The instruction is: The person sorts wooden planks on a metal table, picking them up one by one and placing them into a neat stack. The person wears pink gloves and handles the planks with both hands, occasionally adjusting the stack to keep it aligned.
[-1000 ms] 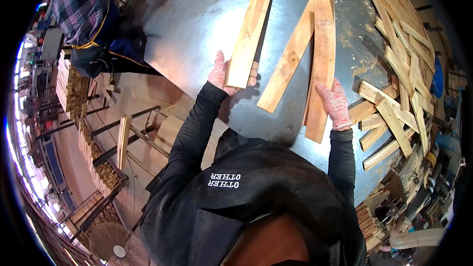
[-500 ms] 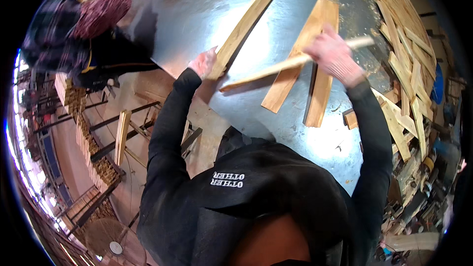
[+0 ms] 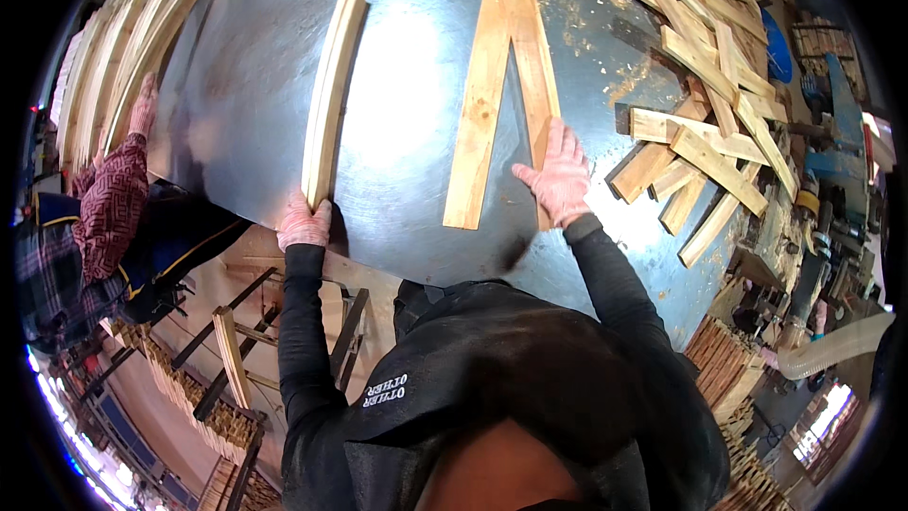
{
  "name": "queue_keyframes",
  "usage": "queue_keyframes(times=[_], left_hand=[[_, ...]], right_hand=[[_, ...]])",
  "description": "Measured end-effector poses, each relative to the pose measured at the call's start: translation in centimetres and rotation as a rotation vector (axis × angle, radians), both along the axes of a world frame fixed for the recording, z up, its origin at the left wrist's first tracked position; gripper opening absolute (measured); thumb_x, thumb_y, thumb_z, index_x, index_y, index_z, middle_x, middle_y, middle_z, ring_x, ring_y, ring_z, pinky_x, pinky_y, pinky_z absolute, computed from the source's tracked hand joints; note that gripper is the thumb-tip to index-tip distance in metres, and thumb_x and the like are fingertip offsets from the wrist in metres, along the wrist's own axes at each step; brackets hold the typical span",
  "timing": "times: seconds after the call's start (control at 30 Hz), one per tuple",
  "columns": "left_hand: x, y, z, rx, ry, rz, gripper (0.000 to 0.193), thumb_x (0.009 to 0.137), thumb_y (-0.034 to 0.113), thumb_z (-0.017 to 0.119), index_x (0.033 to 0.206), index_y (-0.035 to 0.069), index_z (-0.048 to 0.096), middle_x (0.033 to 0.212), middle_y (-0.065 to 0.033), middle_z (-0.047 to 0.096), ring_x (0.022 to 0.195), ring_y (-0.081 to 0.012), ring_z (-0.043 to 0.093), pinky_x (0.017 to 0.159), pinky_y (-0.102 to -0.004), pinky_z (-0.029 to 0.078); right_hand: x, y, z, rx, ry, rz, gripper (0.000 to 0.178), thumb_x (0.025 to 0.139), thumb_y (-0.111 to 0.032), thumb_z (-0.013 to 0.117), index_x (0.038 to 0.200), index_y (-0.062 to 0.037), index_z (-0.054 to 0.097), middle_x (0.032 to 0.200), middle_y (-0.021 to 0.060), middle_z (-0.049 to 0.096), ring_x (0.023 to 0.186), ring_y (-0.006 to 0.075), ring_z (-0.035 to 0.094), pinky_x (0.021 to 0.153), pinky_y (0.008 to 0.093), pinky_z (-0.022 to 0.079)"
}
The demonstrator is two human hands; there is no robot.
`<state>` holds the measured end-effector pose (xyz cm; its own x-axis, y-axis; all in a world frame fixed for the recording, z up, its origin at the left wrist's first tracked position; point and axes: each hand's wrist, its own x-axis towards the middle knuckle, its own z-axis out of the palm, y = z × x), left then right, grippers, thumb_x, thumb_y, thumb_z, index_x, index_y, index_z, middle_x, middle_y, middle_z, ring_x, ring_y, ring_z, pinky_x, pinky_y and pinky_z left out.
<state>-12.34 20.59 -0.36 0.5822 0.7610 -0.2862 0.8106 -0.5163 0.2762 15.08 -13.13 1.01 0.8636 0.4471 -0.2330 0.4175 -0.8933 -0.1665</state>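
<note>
Where paired slats [image 3: 333, 85] lie on the table [image 3: 407, 218], left of centre, the left hand [image 3: 305, 220] grips their near end. To the right, the right hand [image 3: 558, 175] spreads open on one of two boards [image 3: 533, 66] meeting at their far ends; loose pieces [image 3: 714, 166] heap farther right.

Counted: one pink-gloved left hand [image 3: 305, 225], one pink-gloved right hand [image 3: 558, 175], two long pale wooden strips [image 3: 331, 104], two flat tan wooden boards [image 3: 476, 114], one grey sheet-metal tabletop [image 3: 407, 213], one translucent ribbed hose [image 3: 837, 345], one jumbled heap of wooden pieces [image 3: 695, 147], too overlapped for counting.
</note>
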Motion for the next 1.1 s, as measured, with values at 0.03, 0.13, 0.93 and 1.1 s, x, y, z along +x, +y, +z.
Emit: queue_keyframes(times=[0.03,0.13,0.93,1.1], left_hand=[[-0.3,0.4,-0.2,0.013,0.043,-0.019,0.059,0.083,0.035,0.070,0.131,0.009,0.048,0.108,-0.0226,0.065,0.097,-0.0427,0.064,0.082,-0.0504,0.051],[0.7,0.9,0.3,0.004,0.238,-0.029,0.068,0.083,0.040,0.071,0.136,0.010,0.041,0.117,-0.0210,0.062,0.103,-0.0408,0.062,0.086,-0.0498,0.050],[11.3,-19.6,2.0,0.267,-0.297,-0.523,0.079,0.084,0.048,0.066,0.141,0.000,0.039,0.129,-0.0269,0.051,0.115,-0.0405,0.053,0.094,-0.0509,0.045],[13.0,-23.9,5.0,-0.994,-0.842,0.031,0.078,0.089,0.035,0.070,0.146,-0.002,0.033,0.133,-0.0234,0.051,0.124,-0.0350,0.049,0.103,-0.0422,0.041]], right_hand=[[-0.3,-0.5,-0.4,0.057,0.035,-0.067,0.094,0.076,-0.034,0.075,0.150,-0.0051,0.025,0.148,0.0261,0.034,0.135,0.0427,0.037,0.109,0.0464,0.035],[0.2,-2.5,-2.3,0.404,0.037,-0.191,0.070,0.082,-0.022,0.066,0.146,-0.0100,0.039,0.133,0.0223,0.054,0.122,0.0324,0.054,0.103,0.0393,0.044],[-1.2,-2.8,-4.2,1.229,0.850,-0.499,0.054,0.094,-0.017,0.061,0.139,0.0070,0.043,0.124,0.0116,0.060,0.109,0.0148,0.056,0.097,0.0266,0.045],[-2.5,-2.3,-1.1,1.474,1.126,-0.520,0.053,0.096,-0.022,0.060,0.140,0.0034,0.043,0.123,0.0107,0.059,0.109,0.0161,0.057,0.097,0.0282,0.046]])
